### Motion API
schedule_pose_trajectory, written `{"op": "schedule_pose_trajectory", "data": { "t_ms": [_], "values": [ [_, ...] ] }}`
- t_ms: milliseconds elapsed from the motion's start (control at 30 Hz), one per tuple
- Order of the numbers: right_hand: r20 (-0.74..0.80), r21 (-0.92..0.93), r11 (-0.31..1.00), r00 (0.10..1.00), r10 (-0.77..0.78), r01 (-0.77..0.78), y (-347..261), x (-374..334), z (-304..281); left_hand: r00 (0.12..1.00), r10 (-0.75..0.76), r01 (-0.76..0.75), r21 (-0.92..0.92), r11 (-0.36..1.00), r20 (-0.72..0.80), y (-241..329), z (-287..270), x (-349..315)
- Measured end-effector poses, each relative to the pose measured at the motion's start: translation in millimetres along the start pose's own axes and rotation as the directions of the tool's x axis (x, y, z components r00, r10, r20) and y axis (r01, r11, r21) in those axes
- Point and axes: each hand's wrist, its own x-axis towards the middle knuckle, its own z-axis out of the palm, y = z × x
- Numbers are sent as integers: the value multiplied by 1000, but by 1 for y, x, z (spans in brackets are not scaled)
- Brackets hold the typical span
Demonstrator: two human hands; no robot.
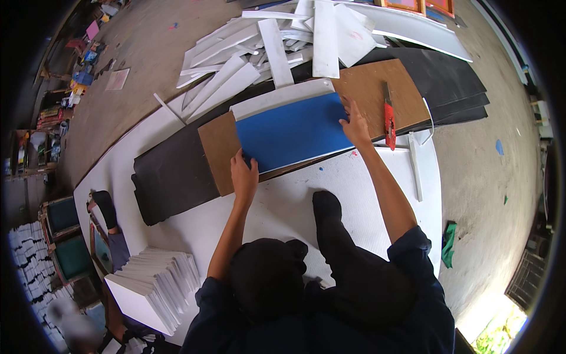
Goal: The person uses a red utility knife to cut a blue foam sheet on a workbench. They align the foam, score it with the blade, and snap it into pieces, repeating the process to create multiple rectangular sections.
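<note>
A flat blue sheet (292, 131) lies on a brown board (377, 82), with a white strip (283, 99) along its far edge. At the near left corner of the sheet rests my left hand (243, 174), its thumb and fingers apart at the edge. My right hand (356, 125) touches the sheet's right edge, fingers stretched out and open. To the right of it a red-handled cutter knife (388, 117) lies on the brown board, blade pointing away from me. Whether either hand's fingertips reach under the sheet is hidden.
Black sheets (174, 177) lie under the board. Beyond is a heap of white offcuts (271, 50). A narrow white strip (415, 168) lies at the right, and a stack of white panels (154, 286) stands at the near left. Another person (121, 248) sits at the left.
</note>
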Motion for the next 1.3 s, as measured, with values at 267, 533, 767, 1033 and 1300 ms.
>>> {"op": "schedule_pose_trajectory", "data": {
  "t_ms": [267, 533, 767, 1033, 1300],
  "values": [
    [50, 33, 995, 994, 98, -99, -1, -3, 4, 938, -268, 343, -496, 798, 219, -6, -8, 31],
    [-146, -118, 938, 928, -342, 326, -90, -11, -52, 942, 261, -336, -590, 734, -212, 73, -79, 11],
    [-67, -65, 659, 656, -752, 749, -251, -58, -155, 565, 804, -781, 192, 594, -186, 162, -176, -21],
    [117, -387, 469, 547, -829, 794, -277, -120, -170, 346, 936, -845, 412, 341, -65, 195, -215, -66],
    [-103, -351, 703, 721, -685, 618, -260, -132, -188, 293, 799, -873, 193, 447, -526, 188, -221, -76]
  ]
}}
